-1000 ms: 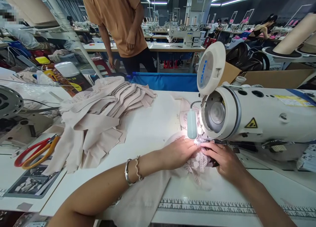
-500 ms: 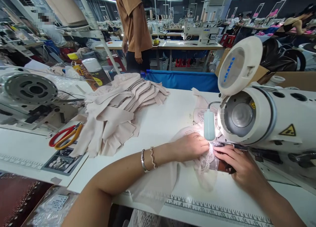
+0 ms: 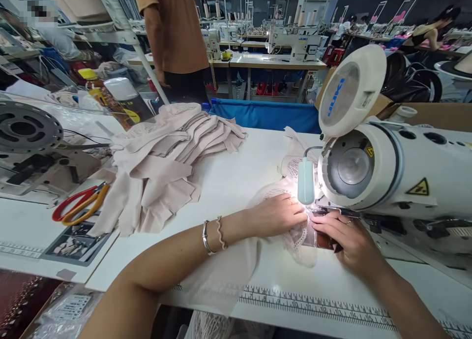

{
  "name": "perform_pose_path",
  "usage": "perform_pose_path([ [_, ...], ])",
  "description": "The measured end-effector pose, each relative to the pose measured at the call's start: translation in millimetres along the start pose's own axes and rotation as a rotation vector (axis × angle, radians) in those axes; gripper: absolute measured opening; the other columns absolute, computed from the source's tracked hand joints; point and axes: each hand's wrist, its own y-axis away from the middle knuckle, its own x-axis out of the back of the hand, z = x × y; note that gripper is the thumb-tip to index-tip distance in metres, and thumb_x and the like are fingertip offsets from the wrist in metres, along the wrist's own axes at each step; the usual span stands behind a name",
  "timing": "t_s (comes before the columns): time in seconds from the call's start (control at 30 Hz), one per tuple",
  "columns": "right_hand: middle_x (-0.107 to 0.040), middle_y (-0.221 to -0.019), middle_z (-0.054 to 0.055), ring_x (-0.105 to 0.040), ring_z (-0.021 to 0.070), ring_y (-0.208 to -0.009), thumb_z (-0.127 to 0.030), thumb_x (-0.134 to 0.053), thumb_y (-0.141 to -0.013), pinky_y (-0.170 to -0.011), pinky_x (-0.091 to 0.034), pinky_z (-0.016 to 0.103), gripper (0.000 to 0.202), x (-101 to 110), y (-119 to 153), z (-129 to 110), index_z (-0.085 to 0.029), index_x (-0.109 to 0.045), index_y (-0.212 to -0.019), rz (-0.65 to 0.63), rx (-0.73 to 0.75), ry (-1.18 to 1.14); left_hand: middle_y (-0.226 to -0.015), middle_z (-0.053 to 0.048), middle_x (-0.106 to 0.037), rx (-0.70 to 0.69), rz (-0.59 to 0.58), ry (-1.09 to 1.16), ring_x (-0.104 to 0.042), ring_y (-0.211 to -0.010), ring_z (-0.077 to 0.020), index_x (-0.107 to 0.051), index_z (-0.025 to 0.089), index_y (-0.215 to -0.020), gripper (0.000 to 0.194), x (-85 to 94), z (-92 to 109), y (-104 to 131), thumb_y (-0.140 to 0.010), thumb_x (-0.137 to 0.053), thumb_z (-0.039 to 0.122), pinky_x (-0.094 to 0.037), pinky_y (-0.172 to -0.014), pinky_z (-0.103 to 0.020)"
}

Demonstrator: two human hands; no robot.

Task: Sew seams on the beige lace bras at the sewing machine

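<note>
Pale pink lace fabric [image 3: 299,248] lies under the lit head of a white sewing machine [image 3: 398,167], with its sheer part [image 3: 221,272] trailing toward the table's front edge. My left hand [image 3: 282,215] rests on the fabric just left of the needle area, its fingers bent and closed on the cloth. My right hand [image 3: 346,235] lies on the machine bed, fingers stretched out, with the fingertips at the scalloped lace edge. A small lamp [image 3: 306,181] hides the needle. Both thumbs are mostly hidden.
A stack of pale fabric pieces [image 3: 158,167] lies left of my hands. Beyond it are red-and-orange-handled pliers or cutters [image 3: 81,206], a spray can [image 3: 127,100] and another machine [image 3: 33,142]. A ruler strip [image 3: 313,307] runs along the front edge. A person [image 3: 177,34] stands behind.
The view has turned slightly right. The lace's loose lower end has drawn up a little toward the needle area, both hands staying beside it. The standing person has shifted left.
</note>
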Motion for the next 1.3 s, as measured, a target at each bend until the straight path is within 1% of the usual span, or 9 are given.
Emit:
perform_pose_path([
  [0.2, -0.076, -0.119, 0.003, -0.069, 0.0239, -0.104, 0.007, -0.04, -0.078, -0.09, -0.054, 0.041, 0.062, 0.9, -2.0, -3.0, -0.025, -0.066, -0.125, 0.017, -0.038, 0.071, -0.091, -0.008, -0.064, 0.071, -0.001, -0.065, -0.051, -0.077, -0.0189, -0.064, 0.013, -0.092, 0.024, -4.7, 3.6, -0.5, -0.099, -0.043, 0.005, -0.037, -0.07, -0.033],
  [0.37, -0.076, -0.116, 0.006, -0.069, 0.0244, -0.103, 0.007, -0.043, -0.079, -0.087, -0.056, 0.041, 0.056, -2.3, 0.8, -0.1, -0.022, -0.067, -0.12, 0.02, -0.014, 0.035, -0.09, -0.007, -0.064, -0.028, 0.003, -0.079, -0.049, -0.072, -0.0165, -0.062, 0.013, -0.088, 0.026, -4.1, 3.1, -0.7, -0.093, -0.042, -0.002, -0.036, -0.071, -0.033],
  [0.47, -0.077, -0.115, 0.006, -0.069, 0.0246, -0.102, 0.004, -0.048, -0.08, -0.084, -0.057, 0.04, 0.052, -2.6, 1.7, 0.6, -0.023, -0.069, -0.12, 0.018, -0.017, -0.014, -0.087, -0.005, -0.064, 0.005, -0.001, -0.06, -0.049, -0.07, -0.017, -0.064, 0.014, -0.094, 0.026, -3.6, 3.2, -1.3, -0.095, -0.042, 0.001, -0.035, -0.069, -0.033],
  [0.6, -0.077, -0.114, 0.005, -0.07, 0.0228, -0.099, 0.004, -0.048, -0.081, -0.083, -0.057, 0.038, 0.052, -0.9, -1.2, -1.8, -0.023, -0.069, -0.12, 0.019, -0.031, 0.009, -0.091, -0.009, -0.065, 0.081, -0.001, -0.059, -0.052, -0.075, -0.0192, -0.064, 0.012, -0.096, 0.017, -5.5, 7.0, -1.3, -0.102, -0.05, 0.02, -0.036, -0.072, -0.034],
  [0.7, -0.078, -0.111, 0.005, -0.07, 0.0219, -0.097, 0.005, -0.047, -0.082, -0.083, -0.057, 0.037, 0.049, -0.1, -3.9, -4.0, -0.021, -0.069, -0.115, 0.06, -0.015, 0.018, -0.096, -0.012, -0.065, 0.118, 0.007, -0.086, -0.053, -0.077, -0.0201, -0.063, 0.01, -0.095, 0.03, -7.9, 10.5, -0.6, -0.102, -0.056, 0.039, -0.039, -0.076, -0.036],
  [0.9, -0.078, -0.105, 0.005, -0.069, 0.0238, -0.096, 0.001, -0.052, -0.085, -0.081, -0.057, 0.038, 0.038, -0.7, -2.2, -5.0, -0.022, -0.071, -0.109, 0.071, -0.022, -0.027, -0.09, -0.008, -0.065, -0.066, 0.056, -0.068, -0.055, -0.08, -0.0174, -0.061, 0.013, -0.084, 0.027, -13.8, 14.8, -1.7, -0.102, -0.042, 0.006, -0.04, -0.075, -0.032],
  [1.0, -0.078, -0.106, 0.005, -0.069, 0.0244, -0.098, 0.0, -0.052, -0.085, -0.084, -0.057, 0.04, 0.04, -1.6, 0.4, -3.7, -0.023, -0.071, -0.111, 0.071, -0.025, -0.022, -0.085, -0.007, -0.064, -0.064, 0.069, -0.055, -0.055, -0.078, -0.0176, -0.062, 0.013, -0.088, 0.024, -16.1, 17.0, -1.1, -0.102, -0.043, 0.008, -0.043, -0.076, -0.032],
  [1.17, -0.078, -0.107, 0.007, -0.069, 0.0238, -0.099, 0.009, -0.043, -0.076, -0.088, -0.057, 0.038, 0.053, -0.9, -0.6, -2.9, -0.018, -0.07, -0.113, 0.089, 0.014, 0.035, -0.102, -0.013, -0.067, -0.009, 0.063, -0.085, -0.06, -0.093, -0.0223, -0.063, 0.011, -0.112, 0.021, -16.1, 20.1, 1.6, -0.101, -0.045, 0.01, -0.045, -0.079, -0.035],
  [1.3, -0.079, -0.108, 0.006, -0.07, 0.0223, -0.099, 0.011, -0.04, -0.07, -0.089, -0.056, 0.036, 0.059, 2.3, -4.6, -5.0, -0.017, -0.07, -0.112, 0.088, 0.017, 0.072, -0.107, -0.015, -0.067, -0.039, 0.036, -0.044, -0.061, -0.099, -0.024, -0.064, 0.011, -0.113, 0.021, -18.4, 21.2, 0.4, -0.099, -0.048, 0.007, -0.047, -0.086, -0.038],
])
